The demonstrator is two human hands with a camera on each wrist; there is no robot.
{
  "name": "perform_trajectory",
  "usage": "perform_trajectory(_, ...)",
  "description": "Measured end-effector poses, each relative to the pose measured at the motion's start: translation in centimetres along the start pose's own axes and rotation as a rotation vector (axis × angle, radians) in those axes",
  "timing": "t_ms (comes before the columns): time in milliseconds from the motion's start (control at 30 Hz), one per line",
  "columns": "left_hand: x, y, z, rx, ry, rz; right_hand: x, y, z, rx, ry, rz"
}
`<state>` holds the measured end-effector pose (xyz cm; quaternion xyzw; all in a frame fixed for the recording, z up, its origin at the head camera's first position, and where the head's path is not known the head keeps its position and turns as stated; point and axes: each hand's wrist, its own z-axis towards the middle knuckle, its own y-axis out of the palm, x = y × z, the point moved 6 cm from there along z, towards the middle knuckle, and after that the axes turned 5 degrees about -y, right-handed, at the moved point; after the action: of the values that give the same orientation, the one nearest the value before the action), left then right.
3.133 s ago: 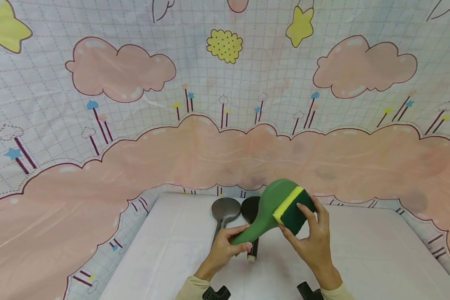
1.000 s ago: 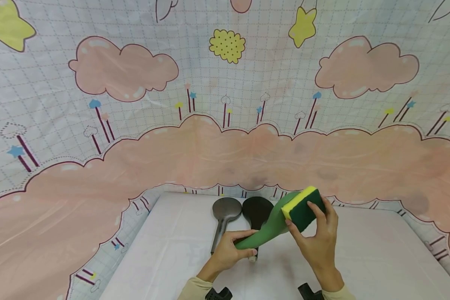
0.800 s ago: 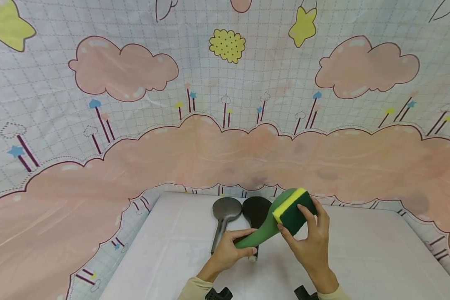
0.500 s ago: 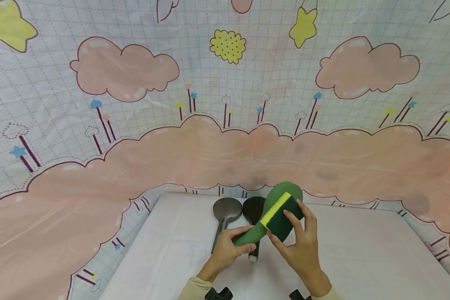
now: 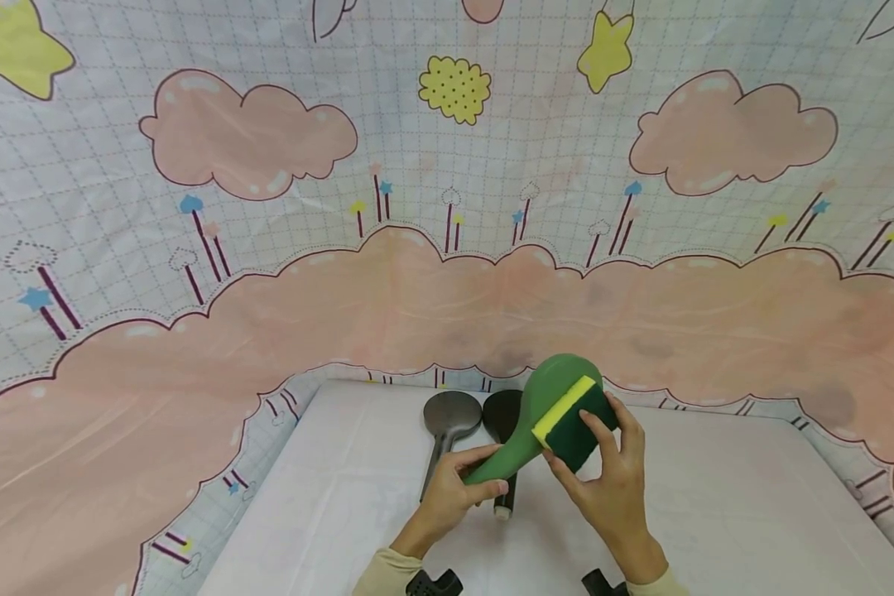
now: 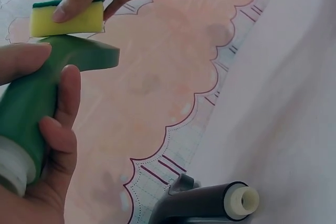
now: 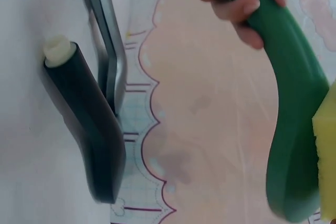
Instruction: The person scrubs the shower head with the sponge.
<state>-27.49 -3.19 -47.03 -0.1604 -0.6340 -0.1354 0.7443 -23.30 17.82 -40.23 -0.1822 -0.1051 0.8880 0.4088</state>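
My left hand [image 5: 447, 497] grips the handle of a green shower head [image 5: 559, 385], held up above the table with its round head toward the upper right. In my right hand [image 5: 614, 488] is a sponge [image 5: 575, 422], yellow with a dark green scouring side, pinched between thumb and fingers. The sponge's yellow side [image 6: 68, 20] lies against the back of the green head in the left wrist view. A pale fitting [image 6: 13, 166] shows at the handle's end. Behind the hands, a grey shower head [image 5: 452, 414] and a black shower head [image 5: 503, 414] lie side by side on the table.
The white table [image 5: 737, 497] stretches out on both sides of the hands. A patterned cloth [image 5: 447, 314] with clouds and stars hangs behind it. The black shower head's handle end [image 7: 60, 51] points toward the person, below the green handle.
My right hand has slid the sponge back and forth along the green shower head, down-left and then slightly up-right again. The green head has tilted to show more of its round back. Both grips are kept.
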Motion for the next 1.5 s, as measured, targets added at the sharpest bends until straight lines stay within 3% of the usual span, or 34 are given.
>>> perform_trajectory(433,0.5,0.1,0.0,-0.034,0.016,-0.159,1.2,-0.4,0.0,0.013,0.047,-0.007)
perform_trajectory(1133,0.5,-0.1,0.2,-0.042,0.036,-0.209,-1.6,1.2,-0.6,-0.024,-0.073,0.032)
perform_trajectory(1500,1.0,-0.4,-0.1,-0.031,0.043,-0.247,0.1,0.1,-0.2,-0.005,-0.003,-0.025)
